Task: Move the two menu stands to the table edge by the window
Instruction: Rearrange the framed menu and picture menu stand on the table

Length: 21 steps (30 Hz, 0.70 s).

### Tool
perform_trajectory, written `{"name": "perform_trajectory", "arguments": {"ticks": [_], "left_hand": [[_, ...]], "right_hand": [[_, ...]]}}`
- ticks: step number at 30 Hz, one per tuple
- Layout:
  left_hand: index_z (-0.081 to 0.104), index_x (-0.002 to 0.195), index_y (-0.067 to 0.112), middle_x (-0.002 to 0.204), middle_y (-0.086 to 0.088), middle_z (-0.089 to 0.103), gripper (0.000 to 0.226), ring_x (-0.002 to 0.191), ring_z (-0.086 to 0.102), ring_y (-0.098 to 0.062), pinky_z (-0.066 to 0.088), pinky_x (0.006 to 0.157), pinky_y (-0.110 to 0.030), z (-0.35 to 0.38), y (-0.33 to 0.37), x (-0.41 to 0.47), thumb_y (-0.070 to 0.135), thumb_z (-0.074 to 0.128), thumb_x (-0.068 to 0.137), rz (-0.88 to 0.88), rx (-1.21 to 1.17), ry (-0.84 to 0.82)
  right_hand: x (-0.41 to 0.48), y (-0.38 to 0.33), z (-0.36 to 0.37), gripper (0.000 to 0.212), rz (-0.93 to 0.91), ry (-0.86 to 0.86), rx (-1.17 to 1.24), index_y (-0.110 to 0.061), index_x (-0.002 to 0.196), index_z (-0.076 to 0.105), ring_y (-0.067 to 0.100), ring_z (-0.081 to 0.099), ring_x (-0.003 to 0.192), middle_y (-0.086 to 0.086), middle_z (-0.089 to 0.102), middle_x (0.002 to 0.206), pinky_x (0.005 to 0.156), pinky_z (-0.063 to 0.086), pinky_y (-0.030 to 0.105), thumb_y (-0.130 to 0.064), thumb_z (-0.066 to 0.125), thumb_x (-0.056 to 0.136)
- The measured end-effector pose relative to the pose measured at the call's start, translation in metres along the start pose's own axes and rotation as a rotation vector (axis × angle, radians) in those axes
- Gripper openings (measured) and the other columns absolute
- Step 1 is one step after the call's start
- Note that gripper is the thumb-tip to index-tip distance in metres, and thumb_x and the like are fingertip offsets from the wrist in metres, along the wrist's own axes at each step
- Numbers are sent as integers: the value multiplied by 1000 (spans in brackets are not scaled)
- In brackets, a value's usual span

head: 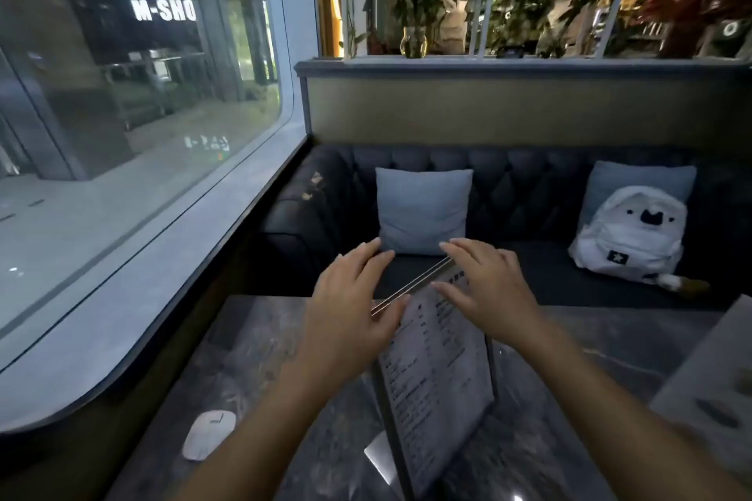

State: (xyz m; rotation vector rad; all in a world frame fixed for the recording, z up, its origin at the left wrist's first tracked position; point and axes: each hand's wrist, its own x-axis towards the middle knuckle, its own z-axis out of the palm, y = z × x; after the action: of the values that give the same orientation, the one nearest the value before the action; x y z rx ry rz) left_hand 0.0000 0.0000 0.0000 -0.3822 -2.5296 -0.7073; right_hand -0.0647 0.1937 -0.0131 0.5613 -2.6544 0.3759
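both hands are up at the top of the menu stands (437,374), which sit together near the middle of the dark marble table (252,346); from above, two thin metal edges run side by side along the top, so it reads as two stands held back to back, though only one printed face is plainly visible; the left hand (350,309) lies over the left end of that top edge with fingers spread and loosely curved, thumb towards the sheet; the right hand (488,289) covers the right end, fingers long and only slightly bent, fingertips past the far side; whether either hand has truly closed on the frames or only rests against them cannot be told from this angle; the stands lean a little and a pale metal foot (378,460) shows low on the table; the window (134,102) runs along the person's left, with the table's edge just under its sill; a small white round object (208,433) lies on that side, near the spot the stands must reach; judged from this, the task is barely begun: the stands are still well apart from the window edge, and the whole shift to the left remains, along with setting them down upright there.
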Motion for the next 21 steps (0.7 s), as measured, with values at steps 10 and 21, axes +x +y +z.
{"name": "perform_trajectory", "arguments": {"ticks": [10, 21], "left_hand": [[66, 85, 16, 81, 0, 65, 6, 76, 57, -15, 40, 76, -29, 16, -4, -5, 19, 62, 82, -16, 19, 18], [68, 81, 16, 81, -1, 67, 10, 80, 59, -20, 37, 80, -32, 27, -5, 13, 21, 60, 84, -99, 11, 36]], "right_hand": [[11, 7, 9, 43, -42, 3, 95, -25, 109, 57, 6, 40, 124, -9, 60, 119, 91, 15, 26, -56, 49, 79], [-1, 12, 5, 57, 102, 209, 80, -22, 75, 59, 9, 44, 80, -11, 56, 79, 69, 10, 26, -74, 40, 62]]}}
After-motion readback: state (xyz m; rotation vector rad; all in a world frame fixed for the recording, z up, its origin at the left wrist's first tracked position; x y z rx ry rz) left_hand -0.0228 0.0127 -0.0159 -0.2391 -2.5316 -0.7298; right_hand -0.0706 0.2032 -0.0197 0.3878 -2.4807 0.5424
